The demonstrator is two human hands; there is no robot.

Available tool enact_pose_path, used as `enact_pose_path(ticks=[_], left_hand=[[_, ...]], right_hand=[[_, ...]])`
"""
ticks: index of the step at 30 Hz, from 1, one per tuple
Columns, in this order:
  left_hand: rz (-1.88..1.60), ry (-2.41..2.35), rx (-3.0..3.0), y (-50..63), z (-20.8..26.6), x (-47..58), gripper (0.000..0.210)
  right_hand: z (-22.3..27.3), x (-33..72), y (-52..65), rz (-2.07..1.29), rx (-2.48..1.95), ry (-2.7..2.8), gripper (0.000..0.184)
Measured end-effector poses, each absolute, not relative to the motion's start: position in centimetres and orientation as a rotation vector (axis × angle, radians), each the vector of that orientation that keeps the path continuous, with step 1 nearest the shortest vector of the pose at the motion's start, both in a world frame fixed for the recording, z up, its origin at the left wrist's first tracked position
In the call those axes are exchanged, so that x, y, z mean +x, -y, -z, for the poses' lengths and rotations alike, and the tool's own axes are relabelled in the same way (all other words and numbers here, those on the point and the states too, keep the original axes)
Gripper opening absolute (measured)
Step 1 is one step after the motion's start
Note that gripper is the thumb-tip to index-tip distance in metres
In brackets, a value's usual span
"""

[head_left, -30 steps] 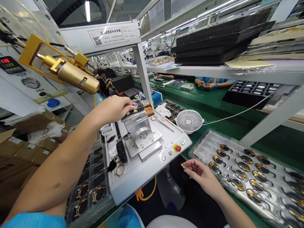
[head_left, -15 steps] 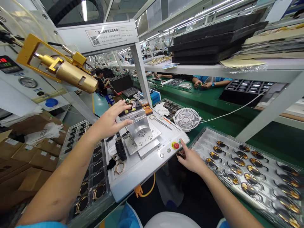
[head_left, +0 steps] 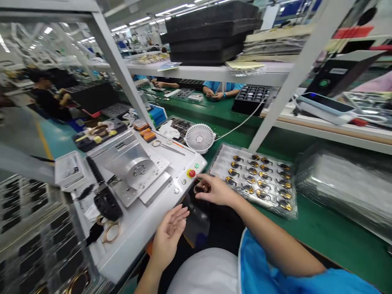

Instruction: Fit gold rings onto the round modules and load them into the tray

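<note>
My right hand (head_left: 216,191) is beside the machine's front right corner. Its thumb and fingers curl around a small dark, shiny round part (head_left: 202,187), partly covered and blurred. My left hand (head_left: 171,234) is in front of the panel edge, palm turned up and fingers apart, with nothing in it. Close to the right hand are a red emergency stop button (head_left: 191,173) and a green-lit button (head_left: 196,165). On the white machine base (head_left: 153,216) stands a metal fixture (head_left: 122,157) with a round hub. A gold-coloured ring (head_left: 112,232) lies at its near left.
A clear tray (head_left: 220,163) of round parts with dark tails is on the green bench to the right. Behind the panel stands a white fan (head_left: 200,139). Tweezers (head_left: 170,148) lie on the base. Stacked clear trays (head_left: 339,183) are at far right. Co-workers sit across.
My left hand has come down from the fixture to the panel's front edge. My right forefinger has left the green button. The view has swung right.
</note>
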State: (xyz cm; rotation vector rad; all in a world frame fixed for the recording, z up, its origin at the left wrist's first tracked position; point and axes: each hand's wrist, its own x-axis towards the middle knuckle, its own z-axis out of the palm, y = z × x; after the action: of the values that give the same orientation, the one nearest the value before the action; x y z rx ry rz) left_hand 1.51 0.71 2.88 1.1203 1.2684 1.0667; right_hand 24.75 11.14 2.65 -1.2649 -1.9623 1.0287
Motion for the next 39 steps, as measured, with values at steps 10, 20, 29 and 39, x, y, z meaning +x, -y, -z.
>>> enact_pose_path(ticks=[10,20,29,39], left_hand=[[-1.185,-0.983,0.685,0.3,-0.3,5.7,0.063],[-1.210,-1.129,0.764,1.1,0.8,4.4,0.053],[-1.250,-1.148,0.751,1.6,0.7,4.5,0.054],[-1.106,-0.988,0.694,1.1,-1.4,3.5,0.052]], right_hand=[[0.6,22.7,-3.7,-1.102,-0.915,1.759,0.089],[-5.9,35.1,-16.8,-0.414,-2.129,2.063,0.028],[-5.4,38.4,-21.0,-0.380,-2.380,2.122,0.030],[-6.2,32.9,-12.9,-0.872,-1.656,1.906,0.033]])
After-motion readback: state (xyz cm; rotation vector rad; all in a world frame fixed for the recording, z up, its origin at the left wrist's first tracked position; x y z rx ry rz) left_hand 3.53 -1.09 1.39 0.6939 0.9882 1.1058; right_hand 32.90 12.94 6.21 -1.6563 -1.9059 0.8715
